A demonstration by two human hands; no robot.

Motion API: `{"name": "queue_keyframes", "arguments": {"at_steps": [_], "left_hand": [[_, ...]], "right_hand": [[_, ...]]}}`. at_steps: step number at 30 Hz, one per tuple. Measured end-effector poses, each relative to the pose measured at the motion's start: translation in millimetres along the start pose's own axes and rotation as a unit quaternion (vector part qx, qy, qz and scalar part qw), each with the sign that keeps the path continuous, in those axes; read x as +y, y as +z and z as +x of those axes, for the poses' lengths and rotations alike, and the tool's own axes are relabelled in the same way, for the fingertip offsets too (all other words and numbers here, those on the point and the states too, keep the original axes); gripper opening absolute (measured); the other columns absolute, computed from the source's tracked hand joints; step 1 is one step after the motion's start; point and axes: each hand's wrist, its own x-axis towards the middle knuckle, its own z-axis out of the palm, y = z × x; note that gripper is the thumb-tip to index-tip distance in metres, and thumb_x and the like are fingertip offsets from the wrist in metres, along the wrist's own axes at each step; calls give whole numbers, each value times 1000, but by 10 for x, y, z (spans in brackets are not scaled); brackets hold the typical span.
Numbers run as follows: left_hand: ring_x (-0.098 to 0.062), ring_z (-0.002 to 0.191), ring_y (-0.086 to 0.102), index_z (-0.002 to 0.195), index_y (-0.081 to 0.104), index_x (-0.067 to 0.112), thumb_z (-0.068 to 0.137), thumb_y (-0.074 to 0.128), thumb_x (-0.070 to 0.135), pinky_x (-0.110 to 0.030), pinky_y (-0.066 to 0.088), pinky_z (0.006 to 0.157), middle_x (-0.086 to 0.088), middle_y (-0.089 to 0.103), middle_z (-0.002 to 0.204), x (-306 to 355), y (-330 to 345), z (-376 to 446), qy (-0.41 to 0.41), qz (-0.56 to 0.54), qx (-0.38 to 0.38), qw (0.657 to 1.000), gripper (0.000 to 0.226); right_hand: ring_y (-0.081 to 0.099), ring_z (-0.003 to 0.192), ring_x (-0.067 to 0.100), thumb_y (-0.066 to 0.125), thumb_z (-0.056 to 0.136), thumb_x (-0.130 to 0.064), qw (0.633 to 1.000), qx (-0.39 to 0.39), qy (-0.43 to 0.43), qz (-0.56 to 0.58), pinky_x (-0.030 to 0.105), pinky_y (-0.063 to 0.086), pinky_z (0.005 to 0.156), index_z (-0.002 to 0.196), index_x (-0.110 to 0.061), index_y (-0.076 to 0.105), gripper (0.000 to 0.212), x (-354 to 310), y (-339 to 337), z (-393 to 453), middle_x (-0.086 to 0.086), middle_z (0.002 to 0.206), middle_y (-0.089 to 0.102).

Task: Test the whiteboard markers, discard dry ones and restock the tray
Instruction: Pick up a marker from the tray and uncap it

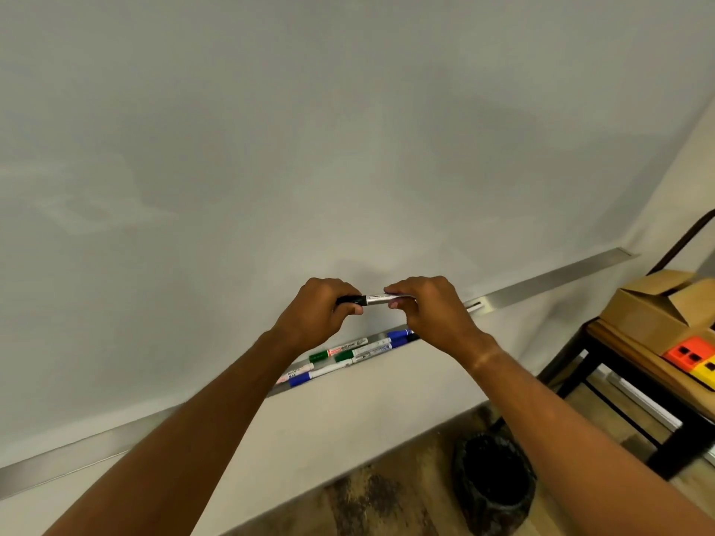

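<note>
A black-capped marker (374, 299) with a white barrel lies level in front of the whiteboard (309, 129). My left hand (323, 313) grips its black cap end, and my right hand (429, 309) pinches the white barrel. Below the hands, the metal tray (278, 389) on the wall holds several markers with green, blue and red caps (342, 357). Part of the tray is hidden behind my hands.
A bin lined with a black bag (493, 483) stands on the wooden floor below the tray. At the right, a dark-framed table (619, 353) carries an open cardboard box (657, 307) and orange and yellow blocks (692, 355).
</note>
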Motion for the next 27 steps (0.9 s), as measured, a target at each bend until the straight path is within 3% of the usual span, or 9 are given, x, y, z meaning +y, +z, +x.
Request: {"name": "queue_keyframes", "arguments": {"at_steps": [8,13,16,19,24,27], "left_hand": [[-13,68,54,98,73,9,86,67,13,-14,37,62,-6,70,85,110,362,-27,9,-22,-31,999,15],[-17,68,59,91,74,10,83,60,21,-31,48,63,-5,69,79,269,606,-19,23,-48,-40,998,20],[-13,64,60,88,73,10,84,65,17,-22,46,61,-2,68,75,424,735,33,24,-89,-41,995,11],[-13,64,57,88,73,14,84,69,18,-27,45,61,-1,67,75,519,879,120,26,-87,-84,992,7],[-18,79,60,101,71,13,87,66,27,-25,42,70,-5,69,91,661,1271,230,45,-37,-94,994,20],[-25,98,62,120,62,12,88,61,41,-35,51,82,-8,66,111,749,1574,230,53,28,-108,992,43]], "right_hand": [[68,78,29,67,81,3,997,31,32,-62,25,44,77,103,-5,73,25,121,47,-421,13,89,74],[64,68,25,69,79,2,994,51,56,-81,32,53,62,93,-12,75,21,273,3,-664,6,78,72],[64,69,22,68,81,1,992,53,92,-69,24,48,64,100,-11,74,23,349,-27,-864,6,82,73],[65,74,20,65,85,-2,989,33,118,-76,20,46,68,107,-10,72,24,464,-90,-1036,5,89,73],[61,89,23,64,88,-8,980,9,139,-143,31,52,76,119,-10,65,31,725,-224,-1170,6,101,68],[58,93,23,65,88,-9,973,4,167,-160,30,49,79,120,-10,64,32,946,-283,-1323,7,106,66]]}}
